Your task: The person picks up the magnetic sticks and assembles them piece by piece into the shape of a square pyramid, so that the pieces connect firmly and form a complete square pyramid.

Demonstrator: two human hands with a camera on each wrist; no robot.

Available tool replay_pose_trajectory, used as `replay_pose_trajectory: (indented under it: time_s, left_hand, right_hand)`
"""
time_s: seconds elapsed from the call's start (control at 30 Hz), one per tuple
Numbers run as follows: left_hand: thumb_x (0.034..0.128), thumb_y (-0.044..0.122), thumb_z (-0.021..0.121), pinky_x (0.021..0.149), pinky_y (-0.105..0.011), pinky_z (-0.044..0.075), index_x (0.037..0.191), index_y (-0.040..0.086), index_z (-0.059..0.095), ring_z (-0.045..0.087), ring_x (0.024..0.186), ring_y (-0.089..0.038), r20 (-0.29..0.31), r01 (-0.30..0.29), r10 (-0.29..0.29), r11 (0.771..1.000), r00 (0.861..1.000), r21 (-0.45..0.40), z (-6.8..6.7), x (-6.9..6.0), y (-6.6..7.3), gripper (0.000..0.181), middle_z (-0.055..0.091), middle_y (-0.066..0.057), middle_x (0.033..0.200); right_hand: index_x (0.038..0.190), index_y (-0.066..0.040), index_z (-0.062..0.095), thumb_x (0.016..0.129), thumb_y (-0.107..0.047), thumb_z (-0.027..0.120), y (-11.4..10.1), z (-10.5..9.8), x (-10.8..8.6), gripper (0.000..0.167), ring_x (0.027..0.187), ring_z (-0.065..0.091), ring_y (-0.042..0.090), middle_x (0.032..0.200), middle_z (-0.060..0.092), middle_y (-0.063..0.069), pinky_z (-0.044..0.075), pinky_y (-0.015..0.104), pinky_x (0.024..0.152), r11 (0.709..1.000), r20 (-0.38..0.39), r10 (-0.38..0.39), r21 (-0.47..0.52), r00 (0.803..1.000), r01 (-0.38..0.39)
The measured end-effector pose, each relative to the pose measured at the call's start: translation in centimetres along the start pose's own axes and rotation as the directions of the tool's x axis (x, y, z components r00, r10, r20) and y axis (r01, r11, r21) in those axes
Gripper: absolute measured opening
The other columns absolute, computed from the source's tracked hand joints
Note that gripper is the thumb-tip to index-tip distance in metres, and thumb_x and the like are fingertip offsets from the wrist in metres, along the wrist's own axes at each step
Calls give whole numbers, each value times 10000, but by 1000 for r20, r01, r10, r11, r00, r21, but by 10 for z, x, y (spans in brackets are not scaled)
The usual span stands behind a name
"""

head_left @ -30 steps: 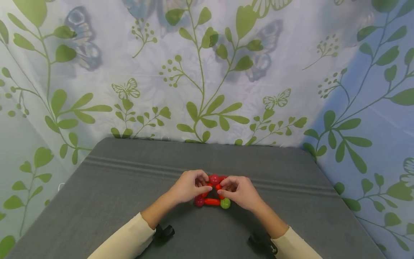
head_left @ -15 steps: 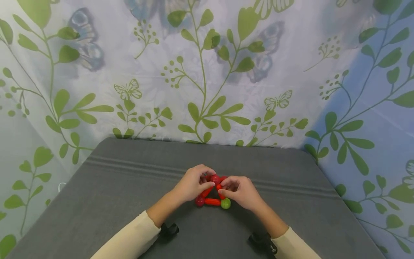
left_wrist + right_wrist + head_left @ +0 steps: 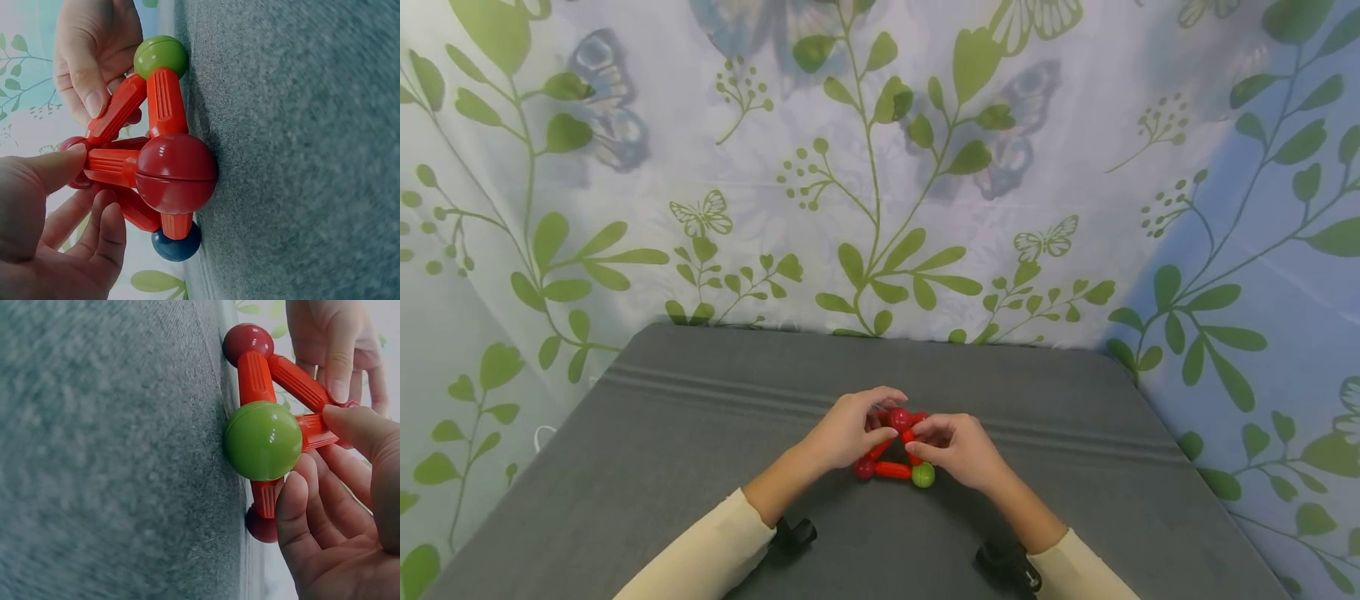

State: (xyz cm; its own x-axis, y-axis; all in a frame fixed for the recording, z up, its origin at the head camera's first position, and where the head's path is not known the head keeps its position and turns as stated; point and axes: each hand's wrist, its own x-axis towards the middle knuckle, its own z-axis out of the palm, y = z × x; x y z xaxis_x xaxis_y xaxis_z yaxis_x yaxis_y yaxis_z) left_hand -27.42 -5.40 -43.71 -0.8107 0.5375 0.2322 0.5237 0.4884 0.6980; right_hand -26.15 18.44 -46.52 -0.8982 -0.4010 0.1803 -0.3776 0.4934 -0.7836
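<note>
A pyramid-like frame of ribbed red rods (image 3: 892, 470) and balls stands on the grey table. At its front corners are a dark red ball (image 3: 864, 468) and a green ball (image 3: 923, 475); a blue ball (image 3: 177, 244) shows at another base corner in the left wrist view. The top red ball (image 3: 899, 419) joins the slanted rods. My left hand (image 3: 847, 429) holds that top ball between thumb and fingers. My right hand (image 3: 955, 450) pinches the slanted rod (image 3: 117, 109) rising from the green ball, near its upper end. The frame's back is partly hidden by my hands.
The grey padded table (image 3: 760, 367) extends around the frame on every side. A patterned curtain (image 3: 737, 167) with leaves and butterflies hangs behind it and at both sides. Black wrist mounts (image 3: 793, 536) sit under both forearms.
My left hand has moved slightly right and up, from the left slanted rod to the top ball. The right hand keeps its pinch in nearly the same place.
</note>
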Motion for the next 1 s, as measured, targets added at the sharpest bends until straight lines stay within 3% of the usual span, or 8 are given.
replay_pose_trajectory:
  time_s: [0.17,0.3,0.43,0.73,0.87,1.0]
  left_hand:
    - [934,142,761,815,-289,573,1273,142,691,638,896,-149,10,-39,39,999,999,12,0,1,0,347,723,-10,1200]
    - [941,173,758,786,-251,568,1245,150,700,646,871,-128,13,-28,28,999,1000,-15,-2,2,-1,311,733,6,1169]
    - [944,178,755,733,-215,552,1218,164,696,639,826,-123,26,-17,18,999,1000,-36,-3,3,-3,281,734,20,1114]
    - [961,173,733,646,-237,523,1206,163,661,578,732,-125,56,13,-9,997,998,-70,-5,5,-3,255,696,19,1002]
    - [963,197,733,674,-242,532,1231,176,655,589,763,-122,73,6,-1,998,997,-61,-6,6,-5,280,696,30,1032]
    - [970,235,725,706,-249,534,1265,165,661,608,818,-130,61,-20,24,998,998,-52,-16,5,-18,310,705,10,1141]
  right_hand:
    - [1011,-175,769,919,-280,787,2,-3,2,141,690,688,157,891,759,14,591,311,625,999,-63,-5,40,998,7]
    - [1070,-206,764,892,-194,815,1,-4,11,185,677,611,102,956,719,-13,545,266,599,992,-135,-93,-92,986,81]
    - [1121,-197,771,865,-111,825,0,-2,20,275,694,574,47,1090,714,-23,534,234,622,971,-111,-170,-186,979,147]
    - [1100,-195,770,891,-95,795,-2,-3,23,233,698,593,66,939,737,-37,548,246,651,980,-74,-153,-138,985,142]
    - [1092,-236,768,898,-143,801,3,-5,22,217,724,620,51,946,734,-73,567,245,687,984,-74,-134,-127,988,124]
    - [1083,-210,779,897,-200,810,9,-14,22,189,718,640,57,946,748,-45,575,259,684,983,-104,-139,-139,985,124]
